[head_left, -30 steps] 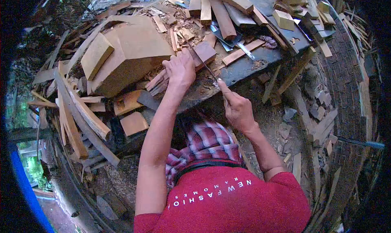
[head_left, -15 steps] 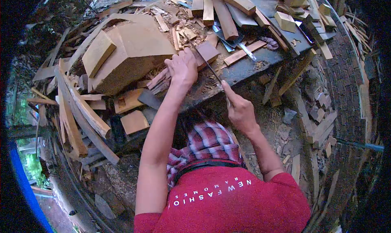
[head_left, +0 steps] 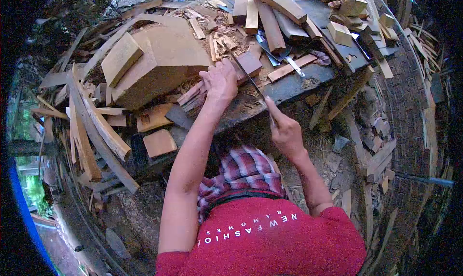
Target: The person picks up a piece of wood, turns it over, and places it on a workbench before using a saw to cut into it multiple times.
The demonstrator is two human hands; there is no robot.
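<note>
My right hand point(head_left: 287, 134) is wrapped round the handle of a saw, near the front edge of the bench. Its thin dark blade point(head_left: 248, 77) appears nearly edge-on and slants up and left across a reddish-brown wooden block point(head_left: 251, 63). Fingers curled, my left hand point(head_left: 221, 82) presses on this piece of wood just left of the blade. Part of the wood lies hidden under that hand, and a split, lighter length point(head_left: 191, 94) shows on its near side. Wood chips point(head_left: 225, 40) lie around the blade's far end.
A large angular wood block point(head_left: 161, 78) sits left of my hands with a smaller block point(head_left: 121, 59) on it. Long slats point(head_left: 99, 114) lean at the left. Beams point(head_left: 270, 27) and a metal square point(head_left: 295, 66) lie on the dark bench point(head_left: 284, 90). Offcuts point(head_left: 340, 34) pile up at the right.
The whole view has shifted slightly, so the bench things appear a little further right. Both hands keep their grips, and the saw stays across the block at nearly the same place.
</note>
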